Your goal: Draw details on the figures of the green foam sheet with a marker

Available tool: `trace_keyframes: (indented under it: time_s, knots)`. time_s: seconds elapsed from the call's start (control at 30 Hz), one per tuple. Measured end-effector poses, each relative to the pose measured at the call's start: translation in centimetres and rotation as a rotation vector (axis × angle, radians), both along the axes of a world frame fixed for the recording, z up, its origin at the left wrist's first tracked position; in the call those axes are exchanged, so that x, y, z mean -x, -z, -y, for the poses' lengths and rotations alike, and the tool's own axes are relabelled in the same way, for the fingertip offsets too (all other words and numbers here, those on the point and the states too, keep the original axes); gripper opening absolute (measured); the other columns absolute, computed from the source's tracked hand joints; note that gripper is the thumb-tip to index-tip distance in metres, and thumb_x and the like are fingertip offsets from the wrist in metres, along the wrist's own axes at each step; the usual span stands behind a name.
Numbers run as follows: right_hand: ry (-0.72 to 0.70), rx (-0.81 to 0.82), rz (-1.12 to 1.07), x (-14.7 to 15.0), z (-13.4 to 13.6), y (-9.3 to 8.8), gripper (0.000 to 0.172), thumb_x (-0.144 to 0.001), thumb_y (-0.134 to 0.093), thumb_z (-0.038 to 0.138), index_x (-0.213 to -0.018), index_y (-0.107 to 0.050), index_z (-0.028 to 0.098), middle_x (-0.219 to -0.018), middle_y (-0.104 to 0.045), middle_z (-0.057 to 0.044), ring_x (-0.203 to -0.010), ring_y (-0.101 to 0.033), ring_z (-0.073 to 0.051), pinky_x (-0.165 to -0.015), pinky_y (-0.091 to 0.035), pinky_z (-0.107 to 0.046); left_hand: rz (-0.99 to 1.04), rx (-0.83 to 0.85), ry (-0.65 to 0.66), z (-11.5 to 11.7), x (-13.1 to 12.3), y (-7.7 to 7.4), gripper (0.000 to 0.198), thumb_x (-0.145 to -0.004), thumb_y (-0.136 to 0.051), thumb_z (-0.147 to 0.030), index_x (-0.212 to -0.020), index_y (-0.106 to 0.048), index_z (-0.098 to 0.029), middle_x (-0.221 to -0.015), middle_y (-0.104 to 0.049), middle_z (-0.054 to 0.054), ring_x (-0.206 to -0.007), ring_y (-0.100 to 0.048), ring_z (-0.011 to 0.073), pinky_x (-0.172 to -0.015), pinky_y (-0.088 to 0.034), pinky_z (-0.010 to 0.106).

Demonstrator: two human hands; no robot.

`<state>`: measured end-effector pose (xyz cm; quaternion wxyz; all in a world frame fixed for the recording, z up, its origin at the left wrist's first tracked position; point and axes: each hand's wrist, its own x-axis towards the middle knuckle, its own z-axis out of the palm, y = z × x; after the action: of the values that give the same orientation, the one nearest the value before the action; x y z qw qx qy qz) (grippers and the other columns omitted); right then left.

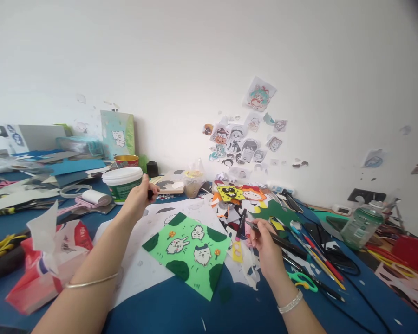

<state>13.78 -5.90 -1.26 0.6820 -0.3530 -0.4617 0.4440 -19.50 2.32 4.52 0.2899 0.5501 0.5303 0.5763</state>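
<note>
My left hand (141, 198) is closed, raised beside a white-lidded green tub (122, 184). A small black cap-like piece (150, 195) shows between its thumb and fingers. My right hand (265, 241) grips a slim black pen (282, 242), its thin tip pointing up and left over paper scraps. Between my hands lies a bright green sheet (199, 270) with dark green corner patches, two orange flowers and three white cartoon animal cut-outs. It rests on a large white paper (139, 273). A black marker (241, 222) lies among the scraps near my right fingers.
At left is a red tissue pack (55, 264). Green-handled scissors (303, 281), several brushes and pens (320, 260) and a dark cable (369, 301) lie at right. A clear green bottle (361, 227) stands beyond them. Cartoon cut-outs (250, 150) are stuck on the wall.
</note>
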Motion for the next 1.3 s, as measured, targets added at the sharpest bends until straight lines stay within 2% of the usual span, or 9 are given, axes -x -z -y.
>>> trace_keyframes:
  time_s: [0.07,0.17,0.37,0.5,0.67,0.77,0.9,1.03,1.3]
  knots:
    - [-0.017,0.011,-0.012,0.0,-0.1,0.0,0.026,-0.080,-0.058,0.047,-0.081,-0.058,0.022,-0.051,-0.047,0.006,-0.045,-0.041,-0.009,-0.049,-0.040,-0.022,0.277,0.028,0.082,0.1,0.2,-0.3,0.054,-0.086,-0.023,-0.056,-0.067,-0.054,-0.017,-0.063,-0.049,0.002,-0.048,-0.038,0.0112,-0.045,-0.034,0.026]
    - [-0.030,0.028,0.003,0.1,0.0,0.0,0.026,-0.080,-0.057,0.047,-0.082,-0.057,0.021,-0.051,-0.048,0.006,-0.046,-0.041,-0.009,-0.050,-0.040,-0.022,0.485,0.056,0.117,0.5,0.3,-0.7,0.049,-0.088,-0.027,-0.054,-0.080,-0.058,-0.018,-0.063,-0.048,0.000,-0.048,-0.037,0.0102,-0.047,-0.035,0.026]
    - [-0.083,0.008,0.057,0.5,0.4,-0.1,0.029,-0.082,-0.052,0.049,-0.085,-0.058,0.022,-0.053,-0.050,0.005,-0.046,-0.042,-0.010,-0.053,-0.041,-0.023,0.536,0.029,0.246,1.3,-0.5,-1.1,0.052,-0.084,-0.028,-0.061,-0.079,-0.057,-0.018,-0.064,-0.051,0.001,-0.051,-0.042,0.0119,-0.051,-0.039,0.028]
    - [-0.112,-0.026,0.116,1.0,0.5,0.2,0.031,-0.081,-0.052,0.050,-0.084,-0.061,0.021,-0.057,-0.053,0.003,-0.048,-0.045,-0.011,-0.054,-0.041,-0.025,0.280,0.000,0.267,1.2,-1.8,-0.7,0.045,-0.080,-0.035,-0.060,-0.074,-0.053,-0.019,-0.062,-0.048,-0.001,-0.050,-0.042,0.0119,-0.050,-0.037,0.027]
    - [-0.221,0.043,0.251,2.0,1.0,0.6,0.016,-0.076,-0.056,0.035,-0.081,-0.060,0.020,-0.053,-0.055,0.004,-0.046,-0.047,-0.012,-0.052,-0.040,-0.025,-0.697,-0.106,0.056,1.2,-5.3,1.0,0.034,-0.077,-0.049,-0.046,-0.057,-0.049,-0.019,-0.063,-0.052,0.002,-0.064,-0.051,0.0182,-0.057,-0.036,0.028]
    - [-0.340,0.095,0.396,2.6,1.4,0.8,0.007,-0.072,-0.056,0.026,-0.076,-0.057,0.020,-0.054,-0.059,0.004,-0.042,-0.046,-0.010,-0.046,-0.036,-0.022,-1.061,-0.205,0.284,2.0,-8.5,2.2,0.031,-0.083,-0.045,-0.037,-0.063,-0.056,-0.017,-0.078,-0.059,0.007,-0.075,-0.055,0.0204,-0.064,-0.038,0.029]
    - [-0.349,0.089,0.578,3.2,1.9,1.0,0.011,-0.070,-0.053,0.022,-0.059,-0.050,0.021,-0.045,-0.052,0.006,-0.041,-0.044,-0.010,-0.045,-0.034,-0.022,-1.141,-0.252,0.641,3.3,-11.6,3.3,0.024,-0.079,-0.056,-0.039,-0.071,-0.061,-0.018,-0.088,-0.058,0.005,-0.078,-0.056,0.0187,-0.063,-0.038,0.026]
    - [-0.313,0.029,0.757,3.5,2.1,1.0,0.018,-0.069,-0.048,0.019,-0.052,-0.043,0.021,-0.045,-0.043,0.006,-0.043,-0.041,-0.010,-0.046,-0.031,-0.023,-1.160,-0.222,0.678,4.2,-12.2,3.7,0.026,-0.076,-0.060,-0.042,-0.069,-0.060,-0.018,-0.086,-0.054,0.004,-0.065,-0.051,0.0144,-0.052,-0.031,0.026]
    - [-0.268,-0.081,0.948,3.6,1.9,1.4,0.021,-0.072,-0.047,0.017,-0.053,-0.041,0.021,-0.053,-0.045,0.004,-0.052,-0.043,-0.012,-0.050,-0.031,-0.024,-1.097,-0.182,0.823,4.0,-12.3,4.5,0.021,-0.073,-0.060,-0.032,-0.059,-0.055,-0.017,-0.070,-0.053,0.001,-0.056,-0.045,0.0116,-0.048,-0.028,0.025]
